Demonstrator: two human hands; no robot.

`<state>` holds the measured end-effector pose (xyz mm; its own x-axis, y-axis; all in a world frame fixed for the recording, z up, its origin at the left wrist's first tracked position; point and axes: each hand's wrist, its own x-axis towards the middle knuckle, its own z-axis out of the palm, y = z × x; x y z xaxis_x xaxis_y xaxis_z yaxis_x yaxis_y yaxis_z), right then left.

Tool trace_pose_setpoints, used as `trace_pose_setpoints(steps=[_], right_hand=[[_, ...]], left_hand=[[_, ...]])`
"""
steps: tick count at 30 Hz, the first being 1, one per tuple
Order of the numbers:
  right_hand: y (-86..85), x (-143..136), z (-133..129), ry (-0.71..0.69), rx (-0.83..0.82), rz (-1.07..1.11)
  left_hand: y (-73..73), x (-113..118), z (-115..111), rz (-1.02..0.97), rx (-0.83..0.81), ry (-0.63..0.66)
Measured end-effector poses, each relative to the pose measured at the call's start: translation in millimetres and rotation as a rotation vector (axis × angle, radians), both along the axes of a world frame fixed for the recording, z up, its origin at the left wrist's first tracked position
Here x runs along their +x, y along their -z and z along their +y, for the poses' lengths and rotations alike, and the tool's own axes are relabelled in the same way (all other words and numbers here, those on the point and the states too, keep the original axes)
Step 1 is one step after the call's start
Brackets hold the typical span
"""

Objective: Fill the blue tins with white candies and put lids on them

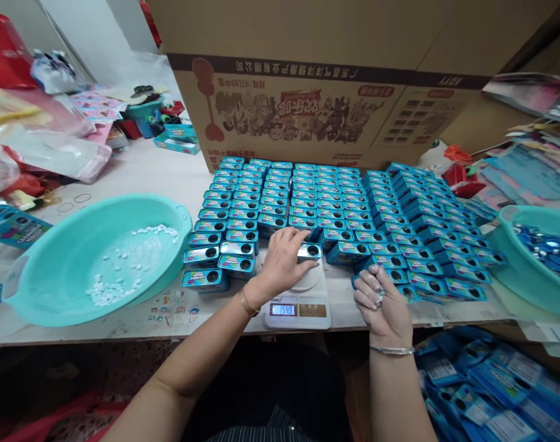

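My left hand (282, 261) is closed round a small blue tin (311, 251) with a round dark hole in its top. The tin is over the round pan (307, 281) of a white digital scale (319, 319), whose display reads about 154.8. To the right of the scale, my right hand (381, 301) is raised palm up with its fingers curled in. A few small pale tablets (380, 295) show between those fingers. Rows of similar blue tins (328, 212) stand just beyond both hands.
On the left is a turquoise basin (100, 215) with loose white tablets (109, 288). Another turquoise basin (514, 261) at right holds shiny blue pieces (549, 245). A large cardboard box (280, 37) stands behind the tins. Below right lie many blue cartons (487, 380).
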<state>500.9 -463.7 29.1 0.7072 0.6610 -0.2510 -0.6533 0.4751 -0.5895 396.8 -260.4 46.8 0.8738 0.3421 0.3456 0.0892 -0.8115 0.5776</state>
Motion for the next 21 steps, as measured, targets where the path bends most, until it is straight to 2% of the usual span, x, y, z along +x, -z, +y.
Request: trace_pose_setpoints(steps=[12,18,21], right_hand=[[1.6,-6.2,7.8,-0.027,-0.009,0.009],[-1.3,-8.8,12.2,-0.030,-0.041,-0.029],[-2.8,-9.7,13.6,-0.044,-0.057,-0.064]], left_hand=[[8.9,5.6,1.7,0.145,0.042,0.007],[4.3,2.8,0.9,0.164,-0.018,0.033],[-3.3,-10.5,-1.6,0.123,-0.037,0.040]])
